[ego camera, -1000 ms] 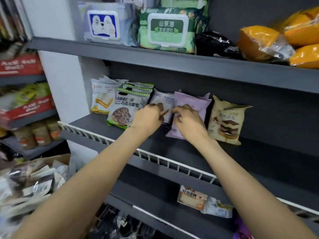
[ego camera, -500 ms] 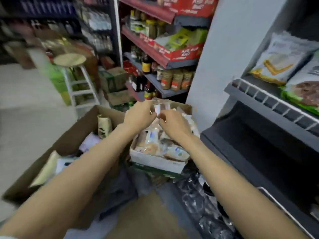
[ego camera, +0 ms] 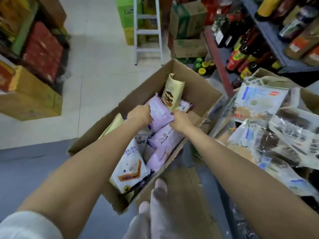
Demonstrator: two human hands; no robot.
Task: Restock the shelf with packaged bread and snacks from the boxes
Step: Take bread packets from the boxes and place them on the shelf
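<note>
Both hands reach down into a brown box (ego camera: 203, 87) on the floor. The left hand (ego camera: 139, 114) grips one side of a purple pack (ego camera: 159, 112), and the right hand (ego camera: 180, 120) pinches its other side. The pack lies on top of the other packs, near the middle of the box. More purple packs (ego camera: 164, 140) lie under it. A tan pack (ego camera: 172, 92) stands up just behind it, leaning on the far wall. A white pack (ego camera: 130, 168) with a little face leans near the front of the box. To the right, a second box (ego camera: 310, 100) holds a pile of clear bread bags (ego camera: 262, 99). A white ladder (ego camera: 148, 30) stands farther back.
</note>
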